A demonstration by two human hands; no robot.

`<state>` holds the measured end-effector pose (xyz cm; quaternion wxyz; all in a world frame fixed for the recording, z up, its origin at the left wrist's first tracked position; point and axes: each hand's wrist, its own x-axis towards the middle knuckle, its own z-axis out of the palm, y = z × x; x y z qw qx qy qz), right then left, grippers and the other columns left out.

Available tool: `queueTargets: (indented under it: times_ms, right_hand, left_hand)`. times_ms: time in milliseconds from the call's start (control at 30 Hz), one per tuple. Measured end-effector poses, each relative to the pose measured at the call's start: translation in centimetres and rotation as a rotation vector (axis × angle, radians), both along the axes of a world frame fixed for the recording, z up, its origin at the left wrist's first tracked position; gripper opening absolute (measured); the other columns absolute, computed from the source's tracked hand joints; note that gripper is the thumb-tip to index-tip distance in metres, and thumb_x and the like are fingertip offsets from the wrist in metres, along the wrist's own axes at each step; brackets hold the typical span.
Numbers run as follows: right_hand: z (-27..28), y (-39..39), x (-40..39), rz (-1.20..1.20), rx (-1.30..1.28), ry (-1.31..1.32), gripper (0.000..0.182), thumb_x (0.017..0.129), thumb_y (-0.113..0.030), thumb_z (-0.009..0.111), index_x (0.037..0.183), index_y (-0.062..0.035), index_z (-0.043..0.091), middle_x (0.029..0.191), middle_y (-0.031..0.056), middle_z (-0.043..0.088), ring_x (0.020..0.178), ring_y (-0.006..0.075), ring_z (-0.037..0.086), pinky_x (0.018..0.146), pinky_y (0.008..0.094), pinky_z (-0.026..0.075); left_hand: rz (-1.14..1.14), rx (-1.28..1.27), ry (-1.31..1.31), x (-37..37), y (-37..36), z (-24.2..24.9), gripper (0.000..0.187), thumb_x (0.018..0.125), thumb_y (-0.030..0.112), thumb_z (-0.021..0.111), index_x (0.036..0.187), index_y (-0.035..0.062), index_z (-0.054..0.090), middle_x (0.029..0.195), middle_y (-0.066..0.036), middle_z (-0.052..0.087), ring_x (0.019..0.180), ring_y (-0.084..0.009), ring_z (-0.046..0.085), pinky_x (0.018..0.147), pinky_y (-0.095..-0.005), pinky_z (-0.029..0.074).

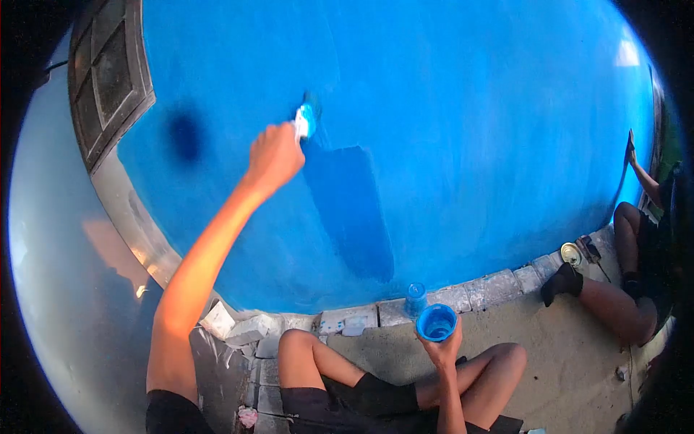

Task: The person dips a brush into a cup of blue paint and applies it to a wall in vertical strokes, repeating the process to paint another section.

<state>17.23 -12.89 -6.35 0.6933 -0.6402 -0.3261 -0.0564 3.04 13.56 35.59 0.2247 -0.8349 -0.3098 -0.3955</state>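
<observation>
My left hand (276, 158) is raised to the blue wall (463, 145), closed around a paintbrush (303, 121). The brush's bristle end touches or nearly touches the paint, just above a darker blue patch (350, 213) that looks wet. Low in front of my knees, my right hand (442, 347) grips a cup of blue paint (437, 322), its open top facing me. Just behind that cup stands a clear, blue-tinted plastic cup (416, 298) at the foot of the wall.
A dark-framed window (108, 72) is at upper left. Stone blocks (495, 289) edge the wall's base above the sandy ground (557, 354). On the right another person (654, 246) sits with a hand against the wall, near a round tin (571, 254). A pink crumpled thing (247, 417) lies at lower left.
</observation>
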Motion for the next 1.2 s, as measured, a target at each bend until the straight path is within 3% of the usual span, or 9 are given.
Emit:
queueTargets:
  times_ms: [167, 267, 467, 533, 600, 733, 900, 1000, 1200]
  right_hand:
    - [-0.4, -0.1, 0.1, -0.023, -0.020, -0.022, 0.066, 0.063, -0.024, 0.094, 0.113, -0.0031, 0.057, 0.103, 0.0137, 0.064, 0.093, 0.0290, 0.065, 0.082, 0.0397, 0.052]
    - [-0.3, -0.1, 0.0, -0.029, -0.022, -0.026, 0.068, 0.060, -0.017, 0.096, 0.115, -0.0045, 0.058, 0.105, 0.0108, 0.065, 0.096, 0.0247, 0.065, 0.084, 0.0382, 0.052]
    - [-0.7, -0.3, 0.3, -0.032, -0.020, -0.015, 0.070, 0.060, -0.018, 0.097, 0.116, -0.0044, 0.058, 0.106, 0.0112, 0.065, 0.097, 0.0254, 0.066, 0.085, 0.0384, 0.052]
    - [-0.9, -0.2, 0.5, -0.059, -0.042, -0.015, 0.070, 0.059, -0.019, 0.097, 0.116, -0.0042, 0.058, 0.106, 0.0114, 0.065, 0.097, 0.0256, 0.066, 0.085, 0.0385, 0.052]
    - [-0.1, -0.4, 0.3, -0.032, -0.011, 0.013, 0.070, 0.060, -0.019, 0.096, 0.116, -0.0042, 0.058, 0.105, 0.0117, 0.065, 0.097, 0.0257, 0.066, 0.085, 0.0385, 0.052]
    - [1.0, -0.7, -0.4, -0.002, -0.022, 0.041, 0.068, 0.061, -0.020, 0.096, 0.115, -0.0046, 0.058, 0.105, 0.0118, 0.065, 0.098, 0.0257, 0.065, 0.085, 0.0386, 0.052]
    - [0.0, -0.5, -0.1, -0.009, -0.011, -0.003, 0.069, 0.062, -0.025, 0.095, 0.116, -0.0047, 0.057, 0.106, 0.0130, 0.064, 0.098, 0.0286, 0.065, 0.085, 0.0397, 0.052]
    - [0.2, -0.5, -0.2, -0.017, -0.006, 0.022, 0.068, 0.062, -0.024, 0.095, 0.116, -0.0046, 0.057, 0.107, 0.0127, 0.064, 0.099, 0.0279, 0.065, 0.085, 0.0394, 0.051]
    - [0.1, -0.5, 0.2, -0.017, 0.006, 0.018, 0.068, 0.061, -0.022, 0.095, 0.115, -0.0045, 0.058, 0.107, 0.0123, 0.065, 0.099, 0.0265, 0.065, 0.086, 0.0393, 0.052]
  left_hand:
    - [0.041, -0.161, 0.297, -0.7, -0.4, -4.1, 0.021, 0.085, 0.018, 0.066, 0.092, -0.0020, 0.070, 0.090, -0.029, 0.069, 0.086, -0.0475, 0.067, 0.075, -0.0545, 0.054]
    - [0.017, -0.367, 0.324, -1.6, -1.3, -0.1, 0.019, 0.077, 0.014, 0.065, 0.087, 0.0004, 0.074, 0.091, -0.026, 0.071, 0.090, -0.0444, 0.069, 0.079, -0.0525, 0.056]
    - [0.023, -0.074, -0.063, -0.6, -0.4, 5.0, 0.021, 0.080, 0.017, 0.065, 0.087, -0.0005, 0.074, 0.090, -0.027, 0.070, 0.089, -0.0464, 0.068, 0.077, -0.0545, 0.056]
    - [0.033, -0.104, -0.030, 0.0, 0.4, 1.8, 0.019, 0.080, 0.013, 0.065, 0.091, -0.0029, 0.069, 0.097, -0.029, 0.070, 0.094, -0.0471, 0.067, 0.081, -0.0566, 0.054]
    - [0.089, -0.099, 0.107, 0.1, 0.3, -0.8, 0.026, 0.089, 0.020, 0.064, 0.099, -0.0034, 0.066, 0.099, -0.029, 0.068, 0.095, -0.0456, 0.066, 0.082, -0.0564, 0.052]
    - [0.094, -0.248, 0.294, -0.7, -1.2, -2.6, 0.026, 0.086, 0.019, 0.065, 0.099, -0.0024, 0.069, 0.102, -0.028, 0.070, 0.096, -0.0448, 0.067, 0.084, -0.0544, 0.053]
    - [0.091, -0.511, 0.442, -1.6, -3.0, 1.0, 0.032, 0.077, 0.023, 0.073, 0.096, -0.0026, 0.073, 0.105, -0.026, 0.071, 0.100, -0.0406, 0.069, 0.085, -0.0489, 0.056]
    - [0.137, -0.341, 0.398, 0.1, -0.2, 2.3, 0.039, 0.073, 0.030, 0.077, 0.096, -0.0017, 0.075, 0.102, -0.025, 0.072, 0.100, -0.0378, 0.070, 0.083, -0.0477, 0.056]
    - [0.149, -0.334, 0.363, 2.8, 4.3, 9.7, 0.040, 0.074, 0.030, 0.075, 0.098, -0.0015, 0.074, 0.104, -0.025, 0.072, 0.098, -0.0383, 0.071, 0.081, -0.0463, 0.057]
